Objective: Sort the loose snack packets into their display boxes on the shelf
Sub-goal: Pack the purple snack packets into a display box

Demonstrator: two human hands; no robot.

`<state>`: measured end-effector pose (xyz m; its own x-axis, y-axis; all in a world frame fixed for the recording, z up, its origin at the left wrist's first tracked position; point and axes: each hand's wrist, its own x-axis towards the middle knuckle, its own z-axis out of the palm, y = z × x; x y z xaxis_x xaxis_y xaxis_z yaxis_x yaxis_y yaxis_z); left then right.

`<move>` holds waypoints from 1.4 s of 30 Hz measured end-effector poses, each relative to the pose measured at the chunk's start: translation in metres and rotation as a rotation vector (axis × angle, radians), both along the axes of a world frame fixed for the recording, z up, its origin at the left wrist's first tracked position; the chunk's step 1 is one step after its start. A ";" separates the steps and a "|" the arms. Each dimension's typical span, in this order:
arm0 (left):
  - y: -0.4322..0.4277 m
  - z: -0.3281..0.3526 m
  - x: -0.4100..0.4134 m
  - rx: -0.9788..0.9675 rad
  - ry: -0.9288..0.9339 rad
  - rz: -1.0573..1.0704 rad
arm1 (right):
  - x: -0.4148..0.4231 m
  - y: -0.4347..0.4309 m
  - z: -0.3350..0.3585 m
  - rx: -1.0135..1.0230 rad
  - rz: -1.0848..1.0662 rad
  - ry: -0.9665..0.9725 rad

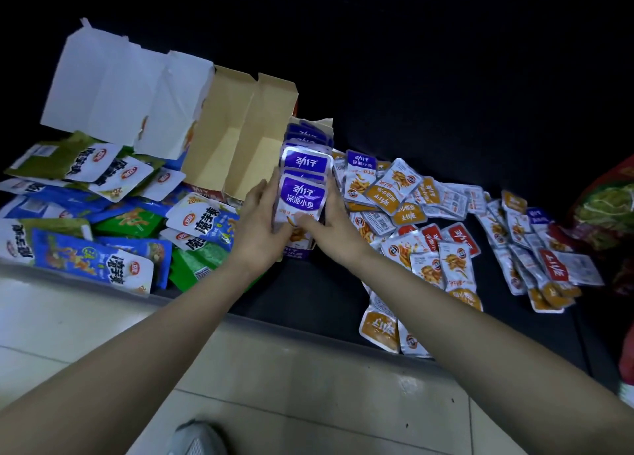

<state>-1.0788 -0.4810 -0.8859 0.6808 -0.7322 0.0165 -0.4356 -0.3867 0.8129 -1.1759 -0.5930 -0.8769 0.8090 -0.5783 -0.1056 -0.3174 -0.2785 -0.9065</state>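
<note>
At frame centre, the left hand [260,223] and right hand [331,226] curl round opposite sides of a stack of purple-and-silver foil snack packets [302,197]. It sits at the near end of the narrow purple cardboard display box [297,254], whose long axis runs away toward upper centre, with matching packets [307,138] filed behind and neither hand nearer.

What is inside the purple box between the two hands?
A row of purple packets; left hand and right hand hold the front one. The purple box floor is covered.
</note>
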 end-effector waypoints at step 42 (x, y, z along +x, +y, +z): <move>-0.128 -0.027 -0.148 0.383 -0.641 -0.392 | -0.272 -0.173 -0.034 -0.532 -0.470 0.616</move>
<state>-1.2271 -0.6092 -0.9134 0.3201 -0.9473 0.0155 -0.9280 -0.3102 0.2062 -1.4474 -0.7663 -0.9109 0.3693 -0.9270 -0.0654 -0.8843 -0.3288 -0.3316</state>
